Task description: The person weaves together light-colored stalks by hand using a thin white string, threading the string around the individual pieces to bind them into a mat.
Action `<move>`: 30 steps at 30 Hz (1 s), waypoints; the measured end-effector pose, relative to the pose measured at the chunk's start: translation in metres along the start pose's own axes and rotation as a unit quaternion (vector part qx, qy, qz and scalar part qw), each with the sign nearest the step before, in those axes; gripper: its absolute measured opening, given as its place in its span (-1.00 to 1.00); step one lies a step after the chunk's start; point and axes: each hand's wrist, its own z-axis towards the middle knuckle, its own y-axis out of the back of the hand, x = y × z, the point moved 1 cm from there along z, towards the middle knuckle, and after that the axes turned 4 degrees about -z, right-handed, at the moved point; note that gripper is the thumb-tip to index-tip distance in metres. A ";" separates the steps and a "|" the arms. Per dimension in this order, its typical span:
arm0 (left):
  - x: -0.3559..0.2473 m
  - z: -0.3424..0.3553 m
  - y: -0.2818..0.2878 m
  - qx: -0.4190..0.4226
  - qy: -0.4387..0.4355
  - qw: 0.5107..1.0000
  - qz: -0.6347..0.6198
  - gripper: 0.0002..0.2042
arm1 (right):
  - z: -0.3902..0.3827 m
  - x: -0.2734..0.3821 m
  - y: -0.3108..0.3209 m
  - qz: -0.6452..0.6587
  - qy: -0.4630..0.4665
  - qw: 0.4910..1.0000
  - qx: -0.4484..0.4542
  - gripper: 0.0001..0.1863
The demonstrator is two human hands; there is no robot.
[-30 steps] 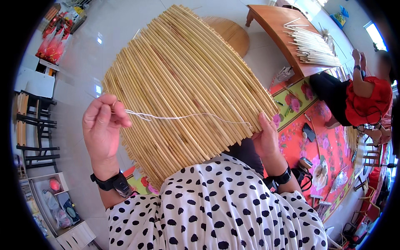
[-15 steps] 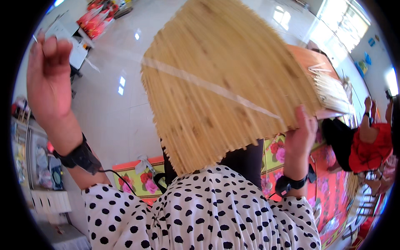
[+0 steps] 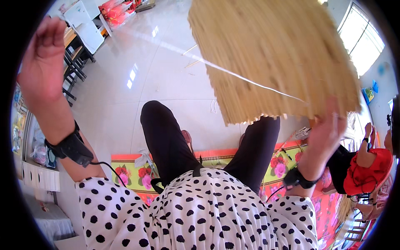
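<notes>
Stalk mat point(image 3: 271, 58) hangs at upper right in my remote view, its top edge running out of sight, its ragged lower edge just above the right knee point(image 3: 264, 133). Blur hampers me, but the right hand point(image 3: 327, 131) seems to grip its lower right edge. The left hand point(image 3: 43, 62) is raised well apart, fingers curled; whether it pinches the white thread point(image 3: 254, 82), I cannot tell. Tiled floor point(image 3: 166, 89) spreads widely between.

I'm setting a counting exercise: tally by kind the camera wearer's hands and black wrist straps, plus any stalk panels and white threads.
Hands (left hand, right hand): 2
Black wrist straps: 2
Stalk panel: 1
White thread: 1
Total: 6
</notes>
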 end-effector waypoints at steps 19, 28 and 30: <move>0.126 -0.127 0.111 -0.310 0.046 0.950 0.014 -0.86 | -0.014 -0.100 -0.158 -0.251 -0.011 0.940 0.228 -0.67; 0.148 -0.149 0.175 -0.336 0.031 0.941 -0.023 -0.81 | -0.051 -0.090 -0.144 -0.082 -0.053 0.939 0.331 -0.66; 0.152 -0.147 0.182 -0.318 0.034 0.947 -0.038 -0.81 | -0.061 -0.097 -0.136 -0.119 -0.025 0.937 0.326 -0.59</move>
